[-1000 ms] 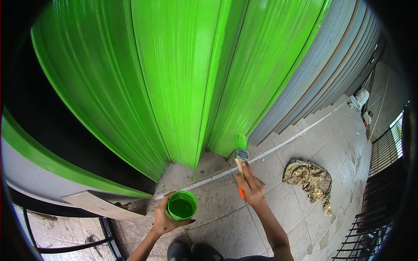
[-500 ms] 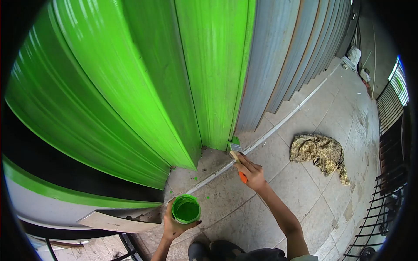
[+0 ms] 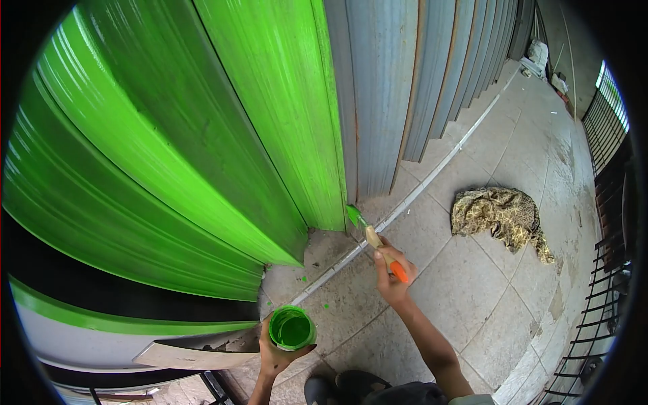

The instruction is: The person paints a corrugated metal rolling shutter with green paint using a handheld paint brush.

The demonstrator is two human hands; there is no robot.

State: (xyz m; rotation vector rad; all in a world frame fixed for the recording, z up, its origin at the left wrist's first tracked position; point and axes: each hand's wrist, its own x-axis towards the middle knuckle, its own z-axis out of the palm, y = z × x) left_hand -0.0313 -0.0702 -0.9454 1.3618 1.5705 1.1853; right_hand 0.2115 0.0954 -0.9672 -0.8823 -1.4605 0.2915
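My right hand (image 3: 393, 271) is closed round the handle of a paintbrush (image 3: 372, 237), its orange end showing below the thumb. Green paint covers the bristles, which are right at the lower edge of the folding metal door, where a green panel (image 3: 283, 135) meets a bare grey panel (image 3: 374, 101). Lower down, my left hand (image 3: 273, 358) grips an open can of green paint (image 3: 291, 329), holding it upright over the floor. Wet green coats the inside wall of the can.
A crumpled patterned cloth (image 3: 498, 214) lies on the tiled floor to the right. A pale floor track (image 3: 405, 202) runs diagonally beside the door. Several green drips spot the tiles. Black metal bars (image 3: 584, 324) stand at far right, and a loose board (image 3: 179, 356) is at lower left.
The brush has turned from lying flat against the green panel's bottom to its edge beside the grey panel, and my right hand has rolled over. The view has shifted slightly.
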